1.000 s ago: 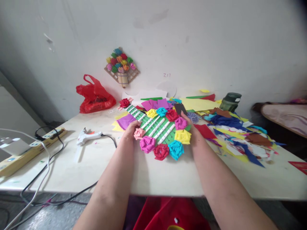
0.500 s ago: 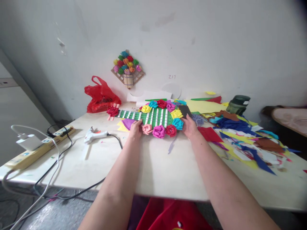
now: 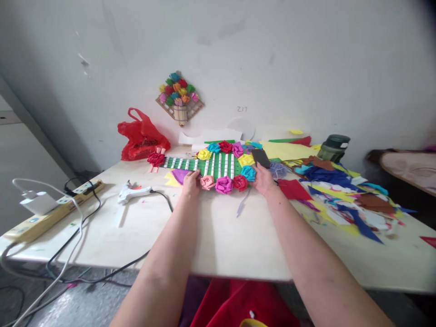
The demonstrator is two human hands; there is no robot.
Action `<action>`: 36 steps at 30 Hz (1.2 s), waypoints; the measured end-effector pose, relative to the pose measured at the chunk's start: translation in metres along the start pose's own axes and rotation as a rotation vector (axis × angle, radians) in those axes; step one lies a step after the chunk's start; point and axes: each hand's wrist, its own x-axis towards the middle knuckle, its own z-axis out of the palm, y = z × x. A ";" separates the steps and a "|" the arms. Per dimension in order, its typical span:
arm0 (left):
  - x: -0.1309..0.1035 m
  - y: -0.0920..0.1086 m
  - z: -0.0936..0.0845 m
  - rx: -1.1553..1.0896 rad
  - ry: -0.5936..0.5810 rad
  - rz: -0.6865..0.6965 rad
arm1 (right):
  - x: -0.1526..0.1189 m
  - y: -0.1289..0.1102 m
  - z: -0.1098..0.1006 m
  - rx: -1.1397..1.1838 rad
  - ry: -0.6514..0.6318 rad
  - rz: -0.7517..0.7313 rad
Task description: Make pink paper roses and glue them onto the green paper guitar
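A green paper guitar [image 3: 240, 169] with white strips across it is held tilted above the table by both hands. Crumpled paper flowers in pink, magenta, red, blue and yellow ring its body, and a red flower [image 3: 156, 159] sits at the end of its neck. My left hand [image 3: 191, 183] grips the lower edge where neck meets body, beside the pink flower [image 3: 207, 182]. My right hand [image 3: 264, 180] closes round the right end, next to the blue flower [image 3: 248, 173]. The fingers behind the guitar are partly hidden.
On the left lie a white glue gun [image 3: 133, 194] and a power strip [image 3: 51, 213] with cables. A red plastic bag [image 3: 141, 138] stands behind. Paper scraps [image 3: 354, 195] and a dark green bottle [image 3: 334, 147] occupy the right. A flower decoration [image 3: 180, 97] hangs on the wall.
The guitar and both hands appear slightly further left and up, though the whole view has also shifted a little. Both hands keep their hold.
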 end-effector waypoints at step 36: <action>-0.003 0.002 0.000 0.371 -0.127 -0.104 | 0.012 0.006 -0.011 0.019 0.129 -0.020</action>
